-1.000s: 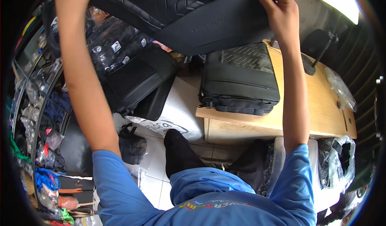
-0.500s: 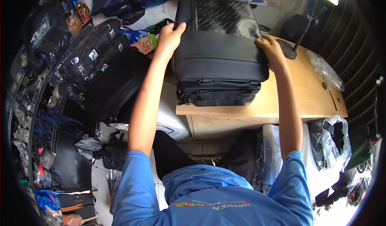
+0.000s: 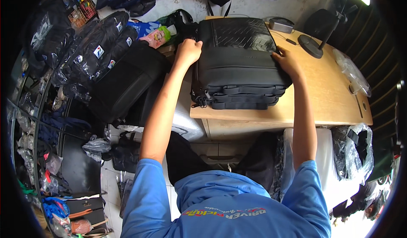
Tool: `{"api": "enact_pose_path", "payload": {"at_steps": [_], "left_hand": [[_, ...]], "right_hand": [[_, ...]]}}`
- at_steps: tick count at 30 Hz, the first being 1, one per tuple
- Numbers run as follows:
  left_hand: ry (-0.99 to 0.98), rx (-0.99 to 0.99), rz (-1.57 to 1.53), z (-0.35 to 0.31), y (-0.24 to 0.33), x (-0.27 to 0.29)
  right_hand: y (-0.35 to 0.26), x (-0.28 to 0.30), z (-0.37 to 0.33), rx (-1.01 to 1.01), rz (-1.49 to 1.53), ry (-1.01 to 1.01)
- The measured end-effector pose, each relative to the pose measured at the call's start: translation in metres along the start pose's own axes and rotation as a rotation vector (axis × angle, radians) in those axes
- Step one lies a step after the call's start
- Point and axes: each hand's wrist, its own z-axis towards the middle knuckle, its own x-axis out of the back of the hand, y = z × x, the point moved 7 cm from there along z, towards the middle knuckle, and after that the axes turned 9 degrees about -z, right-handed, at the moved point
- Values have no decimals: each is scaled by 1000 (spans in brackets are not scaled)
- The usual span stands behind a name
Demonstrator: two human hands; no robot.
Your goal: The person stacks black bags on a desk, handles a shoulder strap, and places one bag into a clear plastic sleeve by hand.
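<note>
A black backpack (image 3: 243, 62) with a shiny patterned panel lies flat on top of other black bags (image 3: 246, 99) with straps and zippers, stacked on the wooden table. My left hand (image 3: 189, 50) is closed at the stack's left edge, its fingers curled by the backpack's far left side. On the opposite side, my right hand (image 3: 289, 63) grips the backpack's right edge, with its fingertips near the patterned panel. The undersides of the fingers are partly hidden.
The wooden table (image 3: 320, 98) carries a desk lamp (image 3: 311, 45), a grey box-shaped device (image 3: 282, 25) and a clear plastic packet (image 3: 352, 72). Plastic-wrapped black bags (image 3: 93, 53) crowd the left, beside a large black bag (image 3: 127, 79). Clear plastic wrapping (image 3: 356, 153) hangs at the right front.
The top backpack has come down and nearer me, its far end now resting lower on the stack. My hands have lowered with it, and the view has shifted slightly.
</note>
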Motion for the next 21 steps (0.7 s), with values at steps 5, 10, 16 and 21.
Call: {"api": "enact_pose_path", "payload": {"at_steps": [5, 10, 16, 21], "left_hand": [[126, 51, -73, -4, -11, 4], [157, 14, -58, 1, -38, 10], [371, 71, -215, -72, -76, 79], [662, 568, 458, -159, -177, 207]], "right_hand": [[0, -11, 4, -10, -83, 14], [-11, -20, 8, 56, -86, -17], [21, -9, -3, -192, 271, -169], [-12, 16, -12, -106, 191, -76]]}}
